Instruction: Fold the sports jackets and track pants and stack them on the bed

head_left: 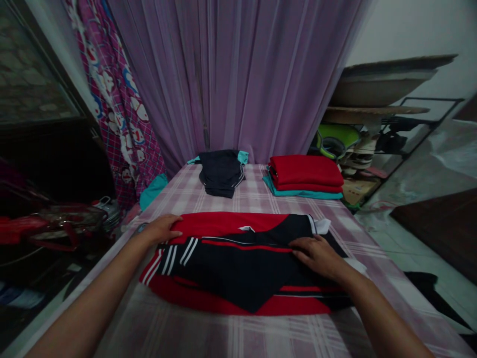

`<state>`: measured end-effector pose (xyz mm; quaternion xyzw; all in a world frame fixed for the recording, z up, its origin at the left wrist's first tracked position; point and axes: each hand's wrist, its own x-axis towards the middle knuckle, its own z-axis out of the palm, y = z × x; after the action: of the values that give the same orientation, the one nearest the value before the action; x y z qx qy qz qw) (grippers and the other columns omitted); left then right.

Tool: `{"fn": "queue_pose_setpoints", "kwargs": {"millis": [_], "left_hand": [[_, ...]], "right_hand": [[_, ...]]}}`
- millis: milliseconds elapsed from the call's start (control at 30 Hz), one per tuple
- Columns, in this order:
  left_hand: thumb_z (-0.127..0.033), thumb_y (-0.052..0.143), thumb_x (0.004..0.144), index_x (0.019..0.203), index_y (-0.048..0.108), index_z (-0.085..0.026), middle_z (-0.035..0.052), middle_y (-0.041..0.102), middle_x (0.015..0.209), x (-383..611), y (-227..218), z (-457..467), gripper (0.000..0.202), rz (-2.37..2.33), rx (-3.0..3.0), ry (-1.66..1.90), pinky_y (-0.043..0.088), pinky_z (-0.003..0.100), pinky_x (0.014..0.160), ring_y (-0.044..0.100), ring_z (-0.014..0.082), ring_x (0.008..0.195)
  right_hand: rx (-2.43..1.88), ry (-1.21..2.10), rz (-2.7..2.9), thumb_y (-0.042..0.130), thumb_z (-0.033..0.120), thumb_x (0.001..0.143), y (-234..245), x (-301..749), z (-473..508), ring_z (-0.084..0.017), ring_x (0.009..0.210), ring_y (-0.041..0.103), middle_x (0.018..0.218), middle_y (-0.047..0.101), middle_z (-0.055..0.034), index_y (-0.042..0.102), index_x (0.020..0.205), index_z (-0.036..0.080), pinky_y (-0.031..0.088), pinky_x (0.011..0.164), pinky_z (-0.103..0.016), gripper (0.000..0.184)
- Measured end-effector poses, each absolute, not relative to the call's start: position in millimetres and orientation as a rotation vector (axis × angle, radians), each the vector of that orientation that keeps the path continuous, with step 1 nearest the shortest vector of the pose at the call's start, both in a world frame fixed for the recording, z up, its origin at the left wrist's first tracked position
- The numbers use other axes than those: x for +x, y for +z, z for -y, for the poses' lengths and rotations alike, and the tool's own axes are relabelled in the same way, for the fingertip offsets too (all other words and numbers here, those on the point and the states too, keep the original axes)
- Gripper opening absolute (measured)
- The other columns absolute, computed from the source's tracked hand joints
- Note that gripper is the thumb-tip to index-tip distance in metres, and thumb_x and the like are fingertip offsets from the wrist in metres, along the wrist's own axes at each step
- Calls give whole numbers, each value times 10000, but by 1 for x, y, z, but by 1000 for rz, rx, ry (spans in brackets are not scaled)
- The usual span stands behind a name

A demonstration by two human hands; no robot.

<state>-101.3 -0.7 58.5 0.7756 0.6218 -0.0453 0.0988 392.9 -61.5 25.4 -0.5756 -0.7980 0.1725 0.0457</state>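
Note:
A red and black sports shirt [238, 268] with white stripes lies spread across the pink checked table [231, 338] in front of me. My left hand [161, 228] rests on its left edge, fingers curled over the red cloth. Flat on the black part at the right lies my right hand [316, 254], fingers stretched out and pressing the fabric down.
At the far end sit a folded dark garment [221, 173] and a stack of folded red and teal clothes [303, 176]. A purple curtain [238, 74] hangs behind. Bags [55, 223] crowd the left side; a cluttered shelf [372, 129] stands on the right.

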Motion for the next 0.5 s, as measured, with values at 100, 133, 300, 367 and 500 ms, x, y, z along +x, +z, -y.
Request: {"fn": "queue_pose_setpoints", "kwargs": {"millis": [100, 133, 300, 367, 500], "left_hand": [[-349, 564, 799, 1278, 597, -165, 131, 603, 1350, -103, 57, -4, 514, -1804, 2347, -153, 385, 349, 1075, 548, 255, 1247], [-328, 546, 816, 1252, 614, -176, 119, 618, 1331, -102, 57, -6, 467, -1815, 2369, -137, 395, 342, 1062, 560, 248, 1229], [-249, 441, 879, 1058, 672, -221, 71, 706, 1111, -93, 61, -17, 294, -1997, 2459, -6, 462, 315, 936, 631, 217, 1046], [-236, 412, 894, 1050, 663, -203, 94, 699, 1075, -90, 58, -19, 297, -2112, 2513, 116, 460, 338, 924, 621, 238, 1033], [-238, 401, 906, 1081, 649, -173, 124, 670, 1056, -88, 38, -16, 310, -2169, 2544, 252, 454, 365, 925, 598, 258, 1029]], "right_hand": [[-1766, 507, 2406, 439, 383, 880, 19, 392, 63, -315, 1178, 605, 1220, 697, -106, 698, 1142, 256, 228, 1109, -624, 389], [-1758, 494, 2398, 432, 394, 883, 17, 392, 64, -315, 1176, 607, 1216, 699, -107, 699, 1138, 250, 235, 1105, -626, 396], [-1735, 456, 2365, 416, 405, 888, 12, 394, 64, -308, 1174, 611, 1204, 707, -97, 705, 1107, 252, 254, 1095, -624, 394], [-1731, 440, 2350, 417, 396, 888, 8, 394, 65, -306, 1174, 612, 1199, 709, -90, 707, 1093, 257, 248, 1097, -627, 381], [-1727, 394, 2323, 417, 363, 885, 0, 394, 67, -298, 1184, 606, 1204, 705, -87, 693, 1096, 255, 225, 1106, -630, 364]]}}
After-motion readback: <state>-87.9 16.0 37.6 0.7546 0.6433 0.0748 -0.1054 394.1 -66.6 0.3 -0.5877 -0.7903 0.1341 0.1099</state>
